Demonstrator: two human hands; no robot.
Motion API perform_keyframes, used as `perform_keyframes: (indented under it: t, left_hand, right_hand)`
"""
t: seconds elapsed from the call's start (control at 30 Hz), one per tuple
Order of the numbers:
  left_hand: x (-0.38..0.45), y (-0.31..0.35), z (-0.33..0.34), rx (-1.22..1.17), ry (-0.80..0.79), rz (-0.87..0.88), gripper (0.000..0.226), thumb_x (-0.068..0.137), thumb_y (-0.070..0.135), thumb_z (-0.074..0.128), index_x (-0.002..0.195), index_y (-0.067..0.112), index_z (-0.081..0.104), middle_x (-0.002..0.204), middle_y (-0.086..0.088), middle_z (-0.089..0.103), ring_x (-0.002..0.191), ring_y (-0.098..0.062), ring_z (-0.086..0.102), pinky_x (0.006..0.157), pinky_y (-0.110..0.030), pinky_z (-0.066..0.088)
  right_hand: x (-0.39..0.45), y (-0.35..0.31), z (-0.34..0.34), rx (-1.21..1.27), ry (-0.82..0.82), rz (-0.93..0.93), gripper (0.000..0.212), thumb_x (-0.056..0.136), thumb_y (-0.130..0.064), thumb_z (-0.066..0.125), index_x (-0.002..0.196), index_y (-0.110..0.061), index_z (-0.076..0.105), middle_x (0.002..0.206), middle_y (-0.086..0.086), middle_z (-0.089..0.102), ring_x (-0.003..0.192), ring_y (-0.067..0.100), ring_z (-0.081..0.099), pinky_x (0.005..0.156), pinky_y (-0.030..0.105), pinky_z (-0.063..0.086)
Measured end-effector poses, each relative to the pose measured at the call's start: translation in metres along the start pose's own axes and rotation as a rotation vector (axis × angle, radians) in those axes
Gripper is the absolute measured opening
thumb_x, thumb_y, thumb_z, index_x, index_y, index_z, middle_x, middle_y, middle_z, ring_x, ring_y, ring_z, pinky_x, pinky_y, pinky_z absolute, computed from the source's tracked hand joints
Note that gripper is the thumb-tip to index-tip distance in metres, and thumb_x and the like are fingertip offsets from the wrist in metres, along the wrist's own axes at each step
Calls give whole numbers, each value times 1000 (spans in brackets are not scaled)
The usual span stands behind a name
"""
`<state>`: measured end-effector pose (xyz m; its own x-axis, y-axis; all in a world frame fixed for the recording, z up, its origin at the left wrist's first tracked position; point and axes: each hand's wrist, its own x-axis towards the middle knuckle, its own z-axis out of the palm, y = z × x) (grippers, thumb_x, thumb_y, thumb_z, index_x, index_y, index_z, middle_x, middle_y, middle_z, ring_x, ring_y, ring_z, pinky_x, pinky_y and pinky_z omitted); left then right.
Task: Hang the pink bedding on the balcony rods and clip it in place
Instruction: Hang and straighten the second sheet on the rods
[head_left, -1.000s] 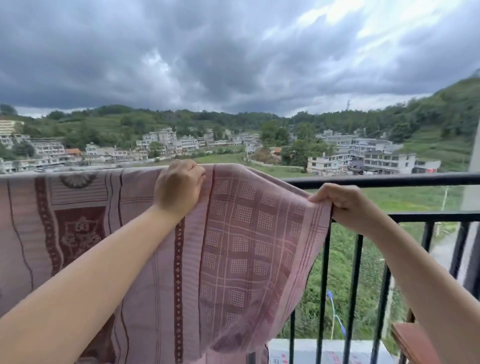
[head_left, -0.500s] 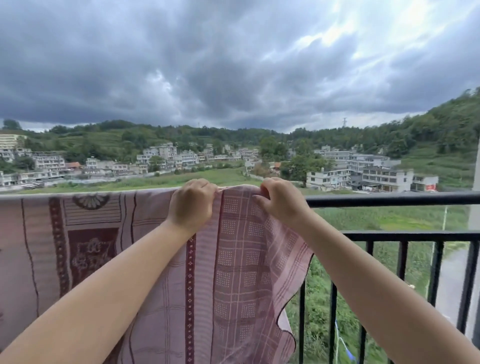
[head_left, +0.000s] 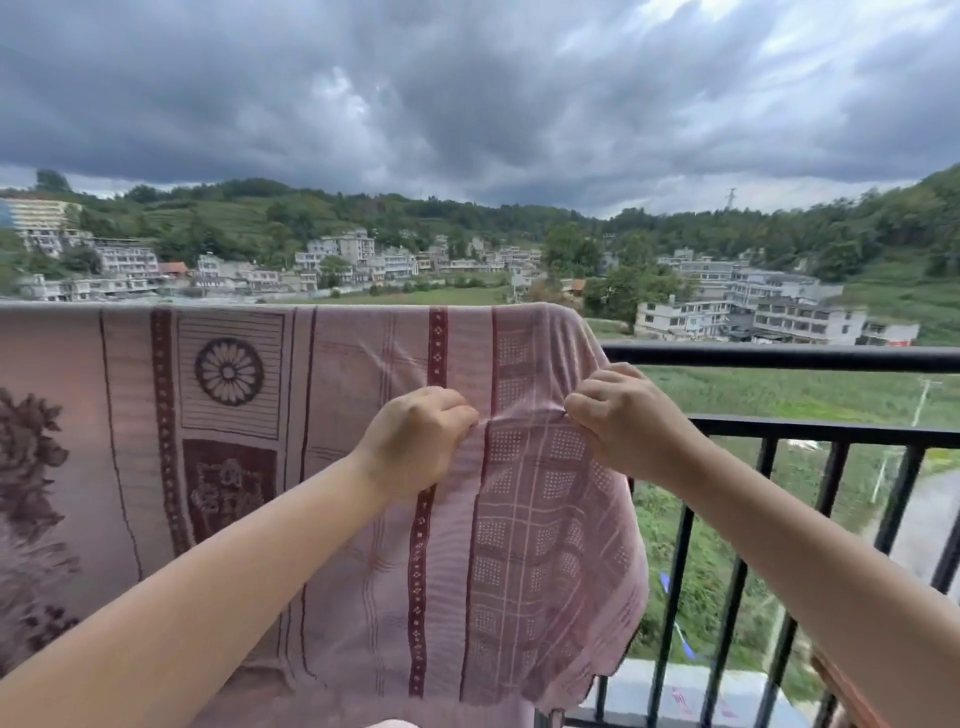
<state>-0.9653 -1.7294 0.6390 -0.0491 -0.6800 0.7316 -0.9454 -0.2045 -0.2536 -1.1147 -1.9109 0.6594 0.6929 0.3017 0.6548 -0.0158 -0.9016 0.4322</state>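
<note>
We've got the pink bedding (head_left: 291, 467) draped over the top rod (head_left: 779, 358), long edge running sideways; our left hand (head_left: 415, 441) and right hand (head_left: 623, 426) both pinch its fabric between them

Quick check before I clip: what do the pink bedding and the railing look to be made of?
Bedding: looks like a thin woven cloth, matte, probably cotton or a blend; maroon pattern seems woven in, and it puckers into soft folds where the left hand and right hand pinch it. Railing: likely metal, painted black with a slight sheen; straight rigid bars with a pale highlight along the top rail.
</note>
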Motion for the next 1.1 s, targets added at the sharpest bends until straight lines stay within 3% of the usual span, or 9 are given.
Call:
perform_keyframes:
  t: [0.13,0.27,0.33,0.43,0.6,0.7,0.77,0.87,1.1]
  left_hand:
    - [-6,2,17,99,-49,-46,14,59,-5,75,58,5,65,54,-4,62,47,-22,58,37,-24,49]
    - [1,14,14,152,-41,-93,32,56,9,82,85,4,70,79,-11,70,70,-28,67,57,-36,56]
    - [-1,20,21,163,-27,-96,42,62,20,79,99,5,67,97,-16,69,89,-34,67,70,-45,55]
    - [-15,36,53,187,-80,-41,42,75,27,64,114,10,62,120,-18,62,112,-36,58,85,-52,50]
    - [-37,98,112,128,-199,208,32,65,17,43,81,12,69,92,-10,71,94,-28,57,84,-39,37]
    - [-30,168,138,-16,-374,323,15,53,17,67,66,14,61,72,-7,63,76,-26,57,69,-33,36]
    - [-21,225,152,-123,-547,326,21,71,20,62,89,12,61,95,-10,62,94,-29,57,77,-34,42]
    - [-2,316,173,-324,-682,344,31,87,24,45,113,9,52,120,-13,54,116,-31,46,90,-39,41]
    - [44,509,218,-523,-785,475,39,89,30,45,122,9,46,123,-12,51,119,-31,43,94,-42,41]
  right_hand:
    - [-4,-9,21,-65,-84,122,26,53,1,79,52,-12,56,48,-1,59,45,20,58,57,30,55]
    - [-6,-23,27,-92,-95,365,21,67,-24,76,60,-10,63,60,4,66,60,26,64,64,38,52]
    - [-19,-33,33,-85,-135,447,19,70,-25,72,75,-9,65,80,9,68,81,31,64,76,44,49]
    - [-54,-56,46,-54,-426,548,36,82,-24,57,116,-11,56,127,11,52,120,30,45,100,46,34]
    - [-145,-85,56,31,-644,835,42,86,-23,50,127,-16,47,144,9,36,133,24,32,105,43,32]
    - [-222,-96,32,15,-667,1016,36,79,-17,56,114,-10,58,128,16,51,119,31,47,92,41,42]
    - [-272,-97,2,-26,-675,1167,29,75,-17,58,103,-8,62,114,15,59,108,34,55,85,41,47]
    - [-344,-90,-49,-122,-757,1390,37,83,-25,51,117,-11,55,126,11,52,120,30,46,95,41,42]
    - [-501,-55,-148,-265,-888,1740,41,91,-30,43,128,-13,45,136,9,46,127,25,40,101,37,38]
